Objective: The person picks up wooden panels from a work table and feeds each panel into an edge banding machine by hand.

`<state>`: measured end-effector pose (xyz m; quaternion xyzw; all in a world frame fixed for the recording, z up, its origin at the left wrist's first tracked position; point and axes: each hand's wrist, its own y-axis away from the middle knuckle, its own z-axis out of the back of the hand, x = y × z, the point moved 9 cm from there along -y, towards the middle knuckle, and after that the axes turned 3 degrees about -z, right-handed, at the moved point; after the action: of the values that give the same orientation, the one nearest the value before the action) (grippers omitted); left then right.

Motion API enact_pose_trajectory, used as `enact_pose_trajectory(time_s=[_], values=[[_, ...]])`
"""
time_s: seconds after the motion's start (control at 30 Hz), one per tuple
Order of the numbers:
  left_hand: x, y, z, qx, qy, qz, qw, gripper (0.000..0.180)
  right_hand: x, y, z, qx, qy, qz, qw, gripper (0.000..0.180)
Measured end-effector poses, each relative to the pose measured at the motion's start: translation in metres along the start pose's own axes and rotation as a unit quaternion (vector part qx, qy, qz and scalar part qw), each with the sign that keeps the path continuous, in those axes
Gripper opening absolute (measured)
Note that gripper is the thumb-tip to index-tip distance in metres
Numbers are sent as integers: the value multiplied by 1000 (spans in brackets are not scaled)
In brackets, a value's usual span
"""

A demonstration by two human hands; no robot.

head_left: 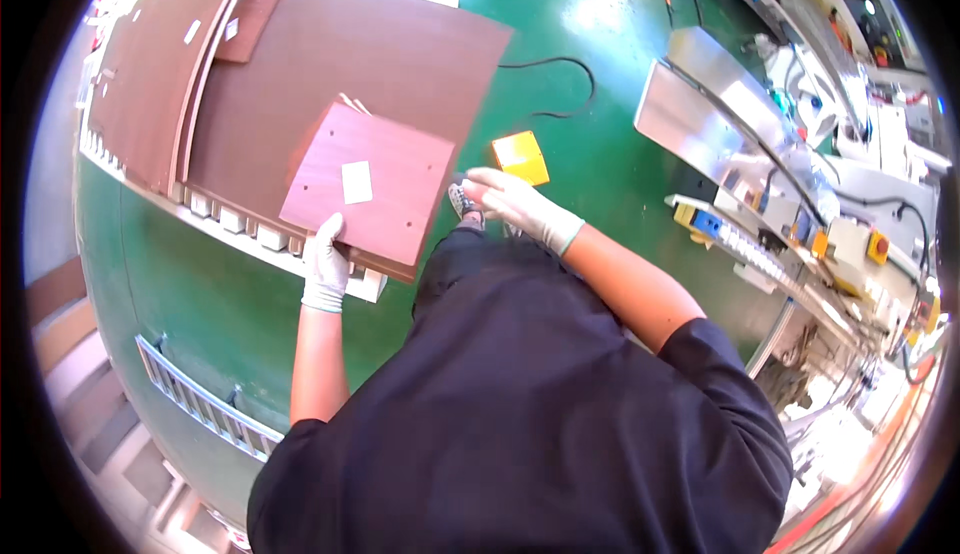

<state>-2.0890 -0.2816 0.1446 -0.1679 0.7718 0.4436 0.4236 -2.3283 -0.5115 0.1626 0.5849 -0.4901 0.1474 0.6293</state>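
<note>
A square reddish-brown board (372, 229) with small holes and a pale label lies slanted at the near edge of a wide brown panel (350, 54). My left hand (327, 266), in a white glove, grips the near-left edge of the board. Its thumb rests on top, while the other fingers are hidden underneath. Below the board's near edge a darker layer shows; I cannot tell whether it is a second board. My right hand (525, 209), also gloved, is held out to the right, apart from the board, with its fingers stretched and nothing in them.
A yellow square box (520, 158) sits on the green floor beyond my right hand. A black cable (585, 69) curves across the floor. Metal-plated machinery (700, 114) stands at right. Brown panels (160, 64) lean at far left; a metal rail (205, 404) is lower left.
</note>
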Motion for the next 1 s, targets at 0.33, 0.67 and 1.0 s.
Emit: enact_pose_trajectory(time_s=[0.33, 0.67, 1.0], values=[[-60, 27, -213, 191, 68, -7, 979, 43, 133, 140, 78, -48, -195, 173, 964, 65], [-18, 48, -419, 329, 52, 51, 942, 66, 83, 278, 196, -265, -236, 363, 862, 59], [5, 113, -625, 576, 291, 226, 730, 40, 65, 423, 224, -619, 278, 389, 623, 49]])
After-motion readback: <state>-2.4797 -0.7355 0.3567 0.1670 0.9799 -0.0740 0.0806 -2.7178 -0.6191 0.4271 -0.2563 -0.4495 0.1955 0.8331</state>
